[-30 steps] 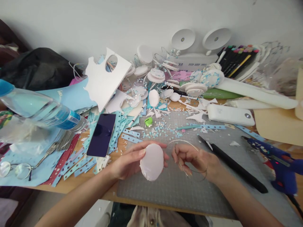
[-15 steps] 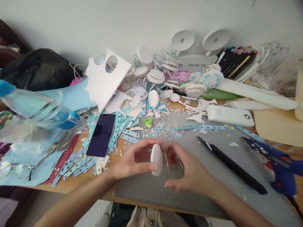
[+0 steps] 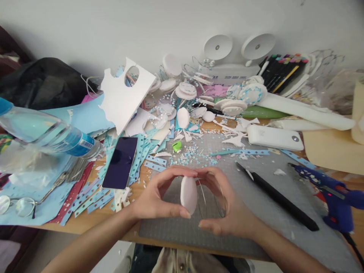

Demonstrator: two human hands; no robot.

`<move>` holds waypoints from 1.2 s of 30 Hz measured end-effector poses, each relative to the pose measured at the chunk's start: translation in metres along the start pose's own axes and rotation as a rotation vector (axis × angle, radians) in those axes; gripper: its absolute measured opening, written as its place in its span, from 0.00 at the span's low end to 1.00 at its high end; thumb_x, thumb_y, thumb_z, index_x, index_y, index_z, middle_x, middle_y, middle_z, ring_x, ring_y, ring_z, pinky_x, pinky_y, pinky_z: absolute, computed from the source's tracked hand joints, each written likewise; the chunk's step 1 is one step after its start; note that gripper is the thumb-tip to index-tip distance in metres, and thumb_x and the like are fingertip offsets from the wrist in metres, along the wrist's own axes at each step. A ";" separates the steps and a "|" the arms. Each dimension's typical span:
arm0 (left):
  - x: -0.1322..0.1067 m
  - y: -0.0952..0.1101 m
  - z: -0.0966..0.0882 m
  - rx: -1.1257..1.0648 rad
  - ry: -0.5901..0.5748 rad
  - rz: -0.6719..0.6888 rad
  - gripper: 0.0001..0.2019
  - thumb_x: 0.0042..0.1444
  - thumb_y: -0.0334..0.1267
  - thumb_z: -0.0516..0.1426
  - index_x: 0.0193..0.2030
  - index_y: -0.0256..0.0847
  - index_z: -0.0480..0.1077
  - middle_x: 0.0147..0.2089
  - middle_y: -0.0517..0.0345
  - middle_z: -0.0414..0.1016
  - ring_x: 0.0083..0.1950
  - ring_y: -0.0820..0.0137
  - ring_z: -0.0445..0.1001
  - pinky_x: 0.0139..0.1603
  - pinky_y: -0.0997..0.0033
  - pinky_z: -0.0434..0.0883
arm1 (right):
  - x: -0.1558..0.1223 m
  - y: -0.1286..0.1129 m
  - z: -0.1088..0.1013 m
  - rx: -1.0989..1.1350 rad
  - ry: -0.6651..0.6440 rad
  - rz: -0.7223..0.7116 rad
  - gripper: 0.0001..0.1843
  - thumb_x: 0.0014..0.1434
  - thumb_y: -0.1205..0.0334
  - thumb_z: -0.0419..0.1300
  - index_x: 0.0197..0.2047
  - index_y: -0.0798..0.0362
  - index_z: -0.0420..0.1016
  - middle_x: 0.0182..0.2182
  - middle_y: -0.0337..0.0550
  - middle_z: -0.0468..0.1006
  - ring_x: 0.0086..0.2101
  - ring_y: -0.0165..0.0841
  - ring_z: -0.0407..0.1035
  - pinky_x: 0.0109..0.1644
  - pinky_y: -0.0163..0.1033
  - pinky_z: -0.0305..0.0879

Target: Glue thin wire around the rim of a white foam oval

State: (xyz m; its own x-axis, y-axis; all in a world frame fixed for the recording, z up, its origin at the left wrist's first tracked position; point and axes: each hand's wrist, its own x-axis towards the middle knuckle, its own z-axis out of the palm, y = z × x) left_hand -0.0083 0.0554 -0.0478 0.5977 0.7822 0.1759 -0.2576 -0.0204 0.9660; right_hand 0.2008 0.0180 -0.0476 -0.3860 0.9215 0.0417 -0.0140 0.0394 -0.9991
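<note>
Low over the grey cutting mat, my left hand grips a white foam disc by its edge, thumb below and fingers on top. The disc stands upright, its broad side turned to the left. Just to its right, my right hand curls around thin wire loops, with its thumb at the bottom and fingertips above. The fingertips of both hands meet near the disc's top edge. Whether the wire touches the disc, I cannot tell.
A black-handled craft knife and a blue glue gun lie at right. Left are a phone, a water bottle and eyeglasses. Behind, foam discs, a green punch and a white power bank crowd the table.
My right hand has moved its fingertips up and left, against the left hand's fingertips. The wire loops now show more clearly, and the disc has turned slightly broader toward view.
</note>
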 end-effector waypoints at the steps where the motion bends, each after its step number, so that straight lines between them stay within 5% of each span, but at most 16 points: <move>1: 0.000 0.000 -0.001 0.018 0.012 0.007 0.31 0.44 0.42 0.71 0.56 0.44 0.72 0.58 0.46 0.70 0.63 0.51 0.64 0.65 0.50 0.57 | 0.000 0.000 -0.001 0.028 -0.001 -0.003 0.41 0.44 0.51 0.73 0.56 0.44 0.57 0.54 0.48 0.66 0.54 0.42 0.64 0.58 0.49 0.63; 9: -0.001 0.003 -0.004 -0.037 0.031 -0.019 0.28 0.47 0.47 0.68 0.55 0.44 0.72 0.56 0.47 0.72 0.59 0.53 0.67 0.60 0.56 0.61 | 0.000 0.007 -0.009 0.165 -0.051 -0.018 0.38 0.49 0.39 0.68 0.57 0.45 0.61 0.53 0.48 0.67 0.52 0.41 0.65 0.58 0.46 0.62; 20: -0.002 -0.005 0.000 0.023 0.027 0.029 0.31 0.47 0.36 0.69 0.60 0.49 0.69 0.60 0.49 0.64 0.65 0.55 0.60 0.66 0.55 0.59 | 0.002 -0.002 -0.013 -0.627 0.017 -0.274 0.42 0.46 0.49 0.70 0.60 0.45 0.58 0.51 0.49 0.68 0.49 0.46 0.66 0.53 0.50 0.66; 31: -0.004 -0.009 0.003 -0.014 -0.008 -0.005 0.33 0.46 0.36 0.70 0.60 0.51 0.67 0.61 0.50 0.62 0.65 0.55 0.59 0.66 0.52 0.60 | 0.002 0.002 -0.012 -0.709 0.004 -0.225 0.44 0.51 0.50 0.68 0.66 0.42 0.51 0.54 0.49 0.70 0.51 0.45 0.66 0.54 0.52 0.66; 36: -0.003 -0.006 0.002 0.069 -0.045 0.001 0.33 0.47 0.31 0.69 0.60 0.52 0.67 0.60 0.50 0.62 0.65 0.56 0.58 0.66 0.50 0.59 | 0.000 0.007 -0.012 -0.700 0.020 -0.190 0.40 0.50 0.52 0.69 0.62 0.44 0.55 0.51 0.49 0.71 0.48 0.45 0.68 0.50 0.50 0.68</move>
State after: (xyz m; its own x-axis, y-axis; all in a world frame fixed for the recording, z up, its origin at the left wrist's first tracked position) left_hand -0.0067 0.0521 -0.0533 0.6317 0.7531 0.1839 -0.2063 -0.0653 0.9763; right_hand 0.2122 0.0229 -0.0542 -0.4186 0.8810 0.2207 0.5174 0.4310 -0.7392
